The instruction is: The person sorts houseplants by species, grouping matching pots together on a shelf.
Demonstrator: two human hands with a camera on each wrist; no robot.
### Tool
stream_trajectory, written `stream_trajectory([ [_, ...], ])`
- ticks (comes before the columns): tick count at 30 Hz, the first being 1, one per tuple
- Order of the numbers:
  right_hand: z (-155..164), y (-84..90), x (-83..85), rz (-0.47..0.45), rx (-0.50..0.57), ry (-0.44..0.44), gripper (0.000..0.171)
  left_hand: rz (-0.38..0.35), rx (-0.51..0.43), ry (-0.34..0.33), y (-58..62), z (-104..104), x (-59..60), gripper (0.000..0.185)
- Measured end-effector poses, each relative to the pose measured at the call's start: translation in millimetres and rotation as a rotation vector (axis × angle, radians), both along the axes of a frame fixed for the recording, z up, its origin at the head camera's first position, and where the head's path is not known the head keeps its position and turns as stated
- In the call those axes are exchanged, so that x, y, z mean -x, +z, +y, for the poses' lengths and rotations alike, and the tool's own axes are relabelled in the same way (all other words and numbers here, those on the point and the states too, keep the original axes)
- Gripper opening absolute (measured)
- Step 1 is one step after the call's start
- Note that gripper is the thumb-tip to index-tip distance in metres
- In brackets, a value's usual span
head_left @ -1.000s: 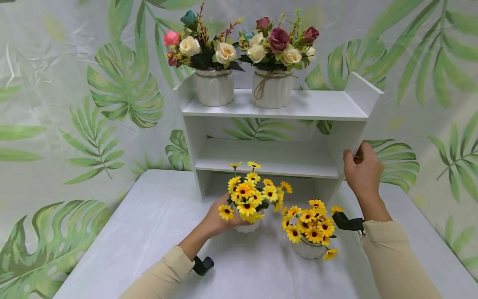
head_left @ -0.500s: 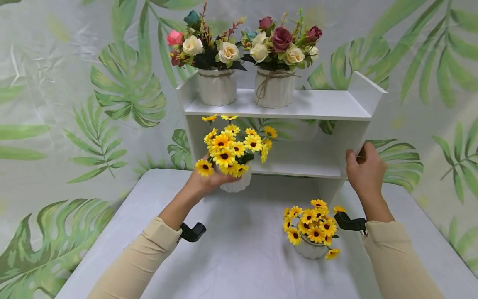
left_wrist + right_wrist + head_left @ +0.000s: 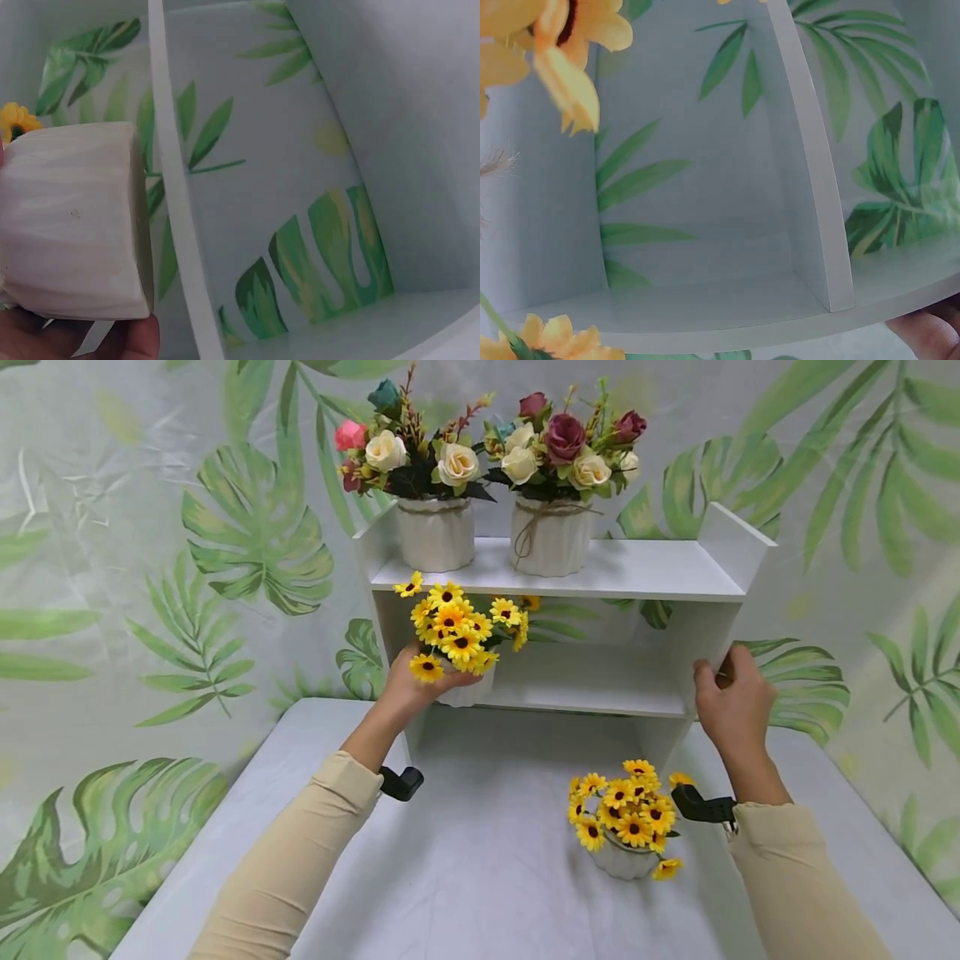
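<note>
Your left hand [image 3: 408, 689] grips the sunflower pot [image 3: 465, 692] at the shelf's [image 3: 600, 578] middle level; right hand [image 3: 731, 706] grips its side panel. 2nd pot [image 3: 624, 858] on desk [image 3: 480, 877].

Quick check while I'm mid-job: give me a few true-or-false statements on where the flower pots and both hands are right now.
1. The left hand holds a pot of yellow flowers at the shelf unit's middle shelf. True.
2. The right hand holds the second yellow flower pot. False: that pot stands alone on the table; the right hand grips the shelf unit's right side panel.
3. Two rose pots stand on the top shelf. True.
4. The top shelf holds three pots. False: only two.
5. The held pot rests on the table. False: it is lifted, up at the middle shelf.
</note>
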State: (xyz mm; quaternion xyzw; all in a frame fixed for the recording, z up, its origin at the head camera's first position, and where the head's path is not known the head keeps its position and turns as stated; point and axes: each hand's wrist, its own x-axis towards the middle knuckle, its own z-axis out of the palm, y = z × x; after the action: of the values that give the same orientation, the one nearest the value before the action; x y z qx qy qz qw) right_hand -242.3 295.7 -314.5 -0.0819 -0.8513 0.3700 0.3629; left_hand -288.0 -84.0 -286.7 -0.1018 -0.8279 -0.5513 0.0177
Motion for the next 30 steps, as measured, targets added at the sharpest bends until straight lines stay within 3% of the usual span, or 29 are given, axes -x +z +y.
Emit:
stream_trajectory([
  [9, 1, -1.2, 0.0, 0.001, -0.002, -0.007, 0.037, -0.011, 0.011, 0.029, -7.3, 5, 21.4, 0.068],
  [12, 2, -1.3, -0.4, -0.004, -0.003, -0.011, 0.038, -0.006, -0.027, 0.051, -10.9, 7, 29.2, 0.063],
  [16, 1, -0.9, -1.1, -0.008, -0.005, -0.012, 0.039, -0.025, -0.091, 0.067, -14.6, 8, 38.1, 0.070],
  [20, 0, 0.2, -0.7, 0.005, -0.011, -0.008, 0.038, -0.064, -0.129, 0.047, -16.6, 6, 41.7, 0.078],
  [26, -2, 1.5, -0.3, 0.006, -0.017, -0.012, 0.038, -0.072, -0.149, 0.002, -18.2, 3, 43.4, 0.082],
  [30, -1, 0.9, -0.2, -0.011, -0.012, -0.009, 0.039, -0.075, -0.139, 0.007, -19.1, 4, 42.6, 0.083],
])
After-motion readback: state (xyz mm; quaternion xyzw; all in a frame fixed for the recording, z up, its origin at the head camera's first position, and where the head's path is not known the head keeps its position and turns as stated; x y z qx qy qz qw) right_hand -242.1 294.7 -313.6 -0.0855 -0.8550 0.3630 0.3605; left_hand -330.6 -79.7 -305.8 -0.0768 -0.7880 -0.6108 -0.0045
